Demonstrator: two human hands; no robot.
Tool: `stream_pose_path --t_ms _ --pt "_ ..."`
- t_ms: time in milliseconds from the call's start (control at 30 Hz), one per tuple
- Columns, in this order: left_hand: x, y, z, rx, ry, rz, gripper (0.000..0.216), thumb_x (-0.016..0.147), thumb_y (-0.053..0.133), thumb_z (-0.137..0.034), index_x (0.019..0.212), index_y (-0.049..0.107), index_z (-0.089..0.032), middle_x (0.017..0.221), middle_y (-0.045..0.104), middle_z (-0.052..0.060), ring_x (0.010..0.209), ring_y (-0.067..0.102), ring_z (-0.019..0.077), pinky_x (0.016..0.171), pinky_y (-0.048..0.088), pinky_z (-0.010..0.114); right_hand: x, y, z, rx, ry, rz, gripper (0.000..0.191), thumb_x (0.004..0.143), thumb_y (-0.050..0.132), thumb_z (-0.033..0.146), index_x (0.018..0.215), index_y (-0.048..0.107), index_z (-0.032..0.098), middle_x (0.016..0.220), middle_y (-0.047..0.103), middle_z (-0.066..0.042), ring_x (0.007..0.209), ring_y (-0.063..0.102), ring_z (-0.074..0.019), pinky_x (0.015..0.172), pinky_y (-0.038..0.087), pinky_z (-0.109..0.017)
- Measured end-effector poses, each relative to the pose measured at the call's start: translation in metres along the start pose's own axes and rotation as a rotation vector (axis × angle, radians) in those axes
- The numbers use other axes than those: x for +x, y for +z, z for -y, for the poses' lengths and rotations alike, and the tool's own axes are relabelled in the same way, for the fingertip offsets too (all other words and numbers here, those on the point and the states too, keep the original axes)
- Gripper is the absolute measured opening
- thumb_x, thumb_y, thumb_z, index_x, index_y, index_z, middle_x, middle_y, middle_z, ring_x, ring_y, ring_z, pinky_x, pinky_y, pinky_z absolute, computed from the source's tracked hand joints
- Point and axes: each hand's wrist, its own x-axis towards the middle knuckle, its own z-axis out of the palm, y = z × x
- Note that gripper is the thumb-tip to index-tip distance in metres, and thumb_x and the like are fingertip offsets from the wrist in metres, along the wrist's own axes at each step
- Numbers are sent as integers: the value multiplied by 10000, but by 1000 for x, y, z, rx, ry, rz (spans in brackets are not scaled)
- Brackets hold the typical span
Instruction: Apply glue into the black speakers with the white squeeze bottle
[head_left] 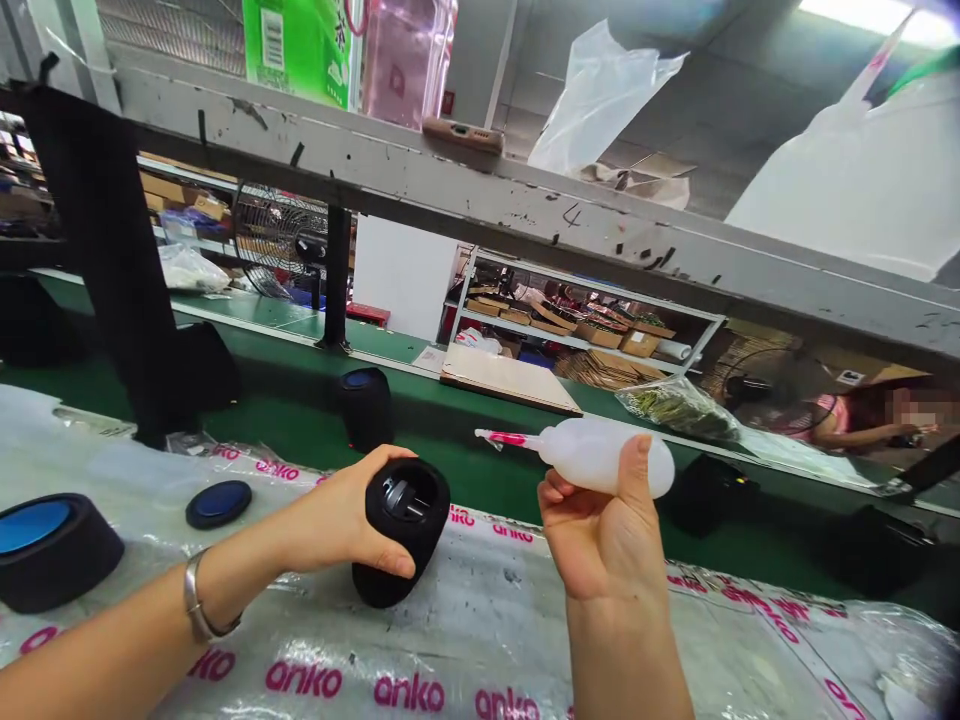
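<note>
Two hands are up over the bench (465, 640). Left hand (341, 525) is clenched round one black speaker shell (401, 535), tipped so its open end faces the camera, its base resting on the plastic sheet near centre. Right hand (600, 535) grasps one white squeeze bottle (600, 455), its pink-tipped nozzle pointing left, just above the shell. Far behind stands one more black speaker (365, 405); at left lie one blue-topped piece (52, 545) and one blue disc (219, 503).
</note>
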Motion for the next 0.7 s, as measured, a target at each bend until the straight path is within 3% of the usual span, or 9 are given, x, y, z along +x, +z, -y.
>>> stream_pose_path --t_ms 100,233,533,700 --pt "5 0 5 -61 27 27 944 466 853 -401 1260 361 -263 1167 616 2 1084 582 216 947 451 329 1 -2 -6 -37 3 21 773 745 796 402 1327 345 168 1156 391 -139 700 465 -181 441 322 -174" --pt "10 3 12 -133 102 67 908 470 856 -377 1237 389 -244 1193 602 20 1125 563 223 968 444 337 0 -2 -13 -79 -1 37 915 606 850 382 1322 325 160 1162 386 -157 804 491 -247 432 330 -176" --pt "2 10 5 8 102 -53 763 508 819 -336 1169 449 -241 1108 617 -5 1028 596 207 907 473 324 -3 2 -14 -136 -112 80 893 593 834 371 1277 311 134 1160 384 -150 980 461 -320 412 326 -164" --pt "1 10 3 25 127 -9 774 492 824 -333 1169 456 -253 1114 613 -12 1035 594 211 897 476 320 0 0 -8 -186 -183 59 989 462 883 401 1246 359 103 1119 402 -162 964 445 -371 397 330 -177"
